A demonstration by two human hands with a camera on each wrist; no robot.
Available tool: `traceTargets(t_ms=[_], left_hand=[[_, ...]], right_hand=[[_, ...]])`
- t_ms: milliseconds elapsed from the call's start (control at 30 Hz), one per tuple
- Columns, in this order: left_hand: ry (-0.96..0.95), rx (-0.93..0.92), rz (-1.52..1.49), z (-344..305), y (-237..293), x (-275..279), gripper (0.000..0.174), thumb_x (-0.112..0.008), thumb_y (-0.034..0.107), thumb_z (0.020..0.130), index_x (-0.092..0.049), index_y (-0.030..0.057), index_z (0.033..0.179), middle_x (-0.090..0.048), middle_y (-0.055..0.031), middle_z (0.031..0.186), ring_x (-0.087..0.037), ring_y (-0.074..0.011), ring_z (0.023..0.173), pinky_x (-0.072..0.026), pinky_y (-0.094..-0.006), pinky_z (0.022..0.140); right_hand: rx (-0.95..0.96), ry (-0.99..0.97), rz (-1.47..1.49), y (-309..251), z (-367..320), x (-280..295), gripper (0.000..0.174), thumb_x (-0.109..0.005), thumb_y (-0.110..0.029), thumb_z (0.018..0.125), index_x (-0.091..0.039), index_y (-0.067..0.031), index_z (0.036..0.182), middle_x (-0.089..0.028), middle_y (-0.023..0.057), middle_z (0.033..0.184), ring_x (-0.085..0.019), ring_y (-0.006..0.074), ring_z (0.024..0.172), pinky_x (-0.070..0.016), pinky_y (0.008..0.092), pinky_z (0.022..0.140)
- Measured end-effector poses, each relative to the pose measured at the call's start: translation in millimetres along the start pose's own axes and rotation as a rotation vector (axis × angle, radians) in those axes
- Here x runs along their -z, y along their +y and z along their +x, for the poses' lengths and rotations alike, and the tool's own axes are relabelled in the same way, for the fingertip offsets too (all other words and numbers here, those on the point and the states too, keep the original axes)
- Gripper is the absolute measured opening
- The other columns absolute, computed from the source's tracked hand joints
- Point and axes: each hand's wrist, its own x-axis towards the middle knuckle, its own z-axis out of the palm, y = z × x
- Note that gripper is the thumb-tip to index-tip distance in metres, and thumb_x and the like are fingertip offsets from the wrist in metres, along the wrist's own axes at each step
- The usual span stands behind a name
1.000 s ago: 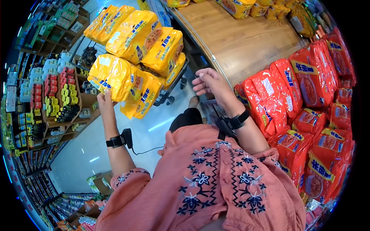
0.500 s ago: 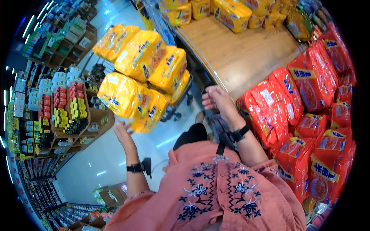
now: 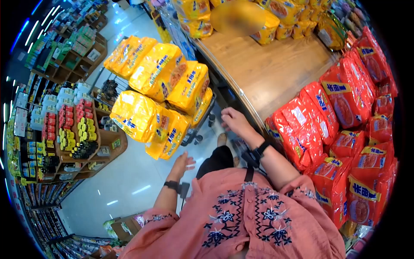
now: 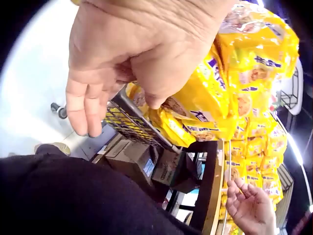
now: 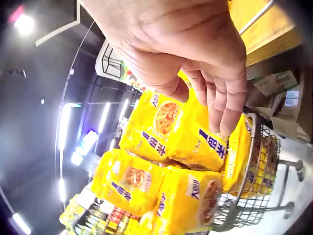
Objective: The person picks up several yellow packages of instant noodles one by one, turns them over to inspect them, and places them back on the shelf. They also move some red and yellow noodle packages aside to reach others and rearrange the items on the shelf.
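Yellow instant-noodle multipacks are heaped high in a shopping cart. My left hand hangs just below the nearest pack, in front of my body, with loosely bent fingers and nothing in them. Over the floor beside the wooden display table is my right hand, also holding nothing, its fingers relaxed. In the right wrist view, the right hand overlaps the yellow packs. The left wrist view has the left hand in front of the cart, fingers pointing down.
Red noodle multipacks are piled on the right of the table. More yellow packs stand along its far side. A shelf of bottles and jars is at the left, across the tiled floor. Cardboard boxes sit under the table.
My left hand has left the nearest yellow pack and come right and back toward my body. The right hand has lowered slightly. The cart's load sits lower in the head view.
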Motion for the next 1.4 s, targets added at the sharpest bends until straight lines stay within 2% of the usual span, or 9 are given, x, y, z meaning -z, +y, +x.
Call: traceTargets(t_ms=[200, 533, 600, 800, 900, 967, 1033, 1067, 1400], left_hand=[[0.062, -0.074, -0.256, 29, 6, -9, 0.069, -0.051, 0.043, 0.102, -0.026, -0.0025, 0.147, -0.050, -0.0251, 0.133, -0.061, -0.0370, 0.114, -0.0565, -0.0462, 0.087], [0.113, -0.058, -0.371, 63, -6, -7, 0.053, -0.047, 0.036, 0.105, -0.032, 0.0031, 0.144, -0.055, -0.0212, 0.129, -0.063, -0.0364, 0.111, -0.0568, -0.0455, 0.086], [0.078, -0.088, -0.403, 68, -7, -5, 0.046, -0.049, 0.033, 0.105, -0.038, 0.0043, 0.139, -0.055, -0.0193, 0.128, -0.063, -0.0355, 0.112, -0.0559, -0.0463, 0.089], [-0.004, -0.204, -0.514, 88, -34, 13, 0.034, -0.051, 0.025, 0.104, -0.053, 0.0053, 0.132, -0.063, -0.0189, 0.123, -0.064, -0.0318, 0.109, -0.0528, -0.0450, 0.095], [0.060, -0.300, -0.396, 76, -18, 5, 0.048, -0.070, -0.003, 0.088, -0.052, 0.0048, 0.132, -0.064, -0.0136, 0.117, -0.066, -0.0264, 0.103, -0.0587, -0.0362, 0.081], [0.063, -0.215, -0.546, 76, -9, 6, 0.059, -0.074, -0.013, 0.079, -0.052, 0.0039, 0.132, -0.065, -0.0121, 0.114, -0.066, -0.0228, 0.101, -0.0593, -0.0329, 0.078], [0.120, -0.259, -0.384, 77, -6, 6, 0.056, -0.074, -0.010, 0.081, -0.052, 0.0028, 0.131, -0.065, -0.0122, 0.114, -0.067, -0.0241, 0.100, -0.0597, -0.0345, 0.077], [0.126, -0.289, -0.286, 72, 1, 5, 0.032, -0.063, 0.014, 0.097, -0.056, 0.0059, 0.127, -0.066, -0.0144, 0.114, -0.067, -0.0275, 0.101, -0.0564, -0.0407, 0.089], [0.129, -0.273, -0.427, 99, 20, 33, 0.035, -0.053, 0.021, 0.102, -0.054, -0.0002, 0.129, -0.065, -0.0226, 0.115, -0.068, -0.0341, 0.101, -0.0572, -0.0455, 0.092]], right_hand=[[0.154, 0.140, -0.526, 50, 63, -11, 0.035, -0.054, -0.018, 0.086, -0.058, 0.0029, 0.113, -0.065, 0.0279, 0.099, -0.064, 0.0426, 0.097, -0.0510, 0.0432, 0.087], [-0.221, 0.151, -0.457, 69, 145, -23, 0.059, -0.053, -0.021, 0.091, -0.040, 0.0019, 0.144, -0.060, 0.0294, 0.126, -0.058, 0.0413, 0.120, -0.0452, 0.0432, 0.102], [-0.274, 0.200, -0.475, 105, 179, -25, 0.060, -0.053, -0.019, 0.092, -0.036, -0.0054, 0.148, -0.065, 0.0204, 0.111, -0.064, 0.0314, 0.097, -0.0528, 0.0406, 0.083], [-0.322, 0.224, -0.403, 114, 218, -25, 0.062, -0.053, -0.019, 0.091, -0.036, -0.0047, 0.149, -0.057, 0.0259, 0.133, -0.061, 0.0368, 0.115, -0.0477, 0.0405, 0.098], [-0.373, 0.204, -0.345, 107, 224, -26, 0.061, -0.055, -0.018, 0.091, -0.038, -0.0071, 0.149, -0.069, 0.0250, 0.107, -0.070, 0.0307, 0.068, -0.0559, 0.0396, 0.061], [-0.406, 0.227, -0.320, 108, 229, -27, 0.056, -0.060, -0.021, 0.092, -0.044, -0.0087, 0.144, -0.069, 0.0205, 0.105, -0.070, 0.0264, 0.066, -0.0561, 0.0371, 0.057], [-0.431, 0.249, -0.302, 105, 232, -29, 0.045, -0.061, -0.020, 0.091, -0.052, -0.0092, 0.135, -0.067, 0.0171, 0.109, -0.070, 0.0256, 0.069, -0.0568, 0.0367, 0.054], [-0.429, 0.247, -0.291, 114, 237, -30, 0.045, -0.059, -0.019, 0.092, -0.050, -0.0104, 0.136, -0.068, 0.0167, 0.107, -0.070, 0.0251, 0.068, -0.0565, 0.0367, 0.053], [-0.541, 0.178, -0.248, 100, 264, -44, 0.049, -0.054, -0.020, 0.095, -0.037, -0.0176, 0.141, -0.068, 0.0139, 0.095, -0.068, 0.0210, 0.065, -0.0556, 0.0379, 0.052]])
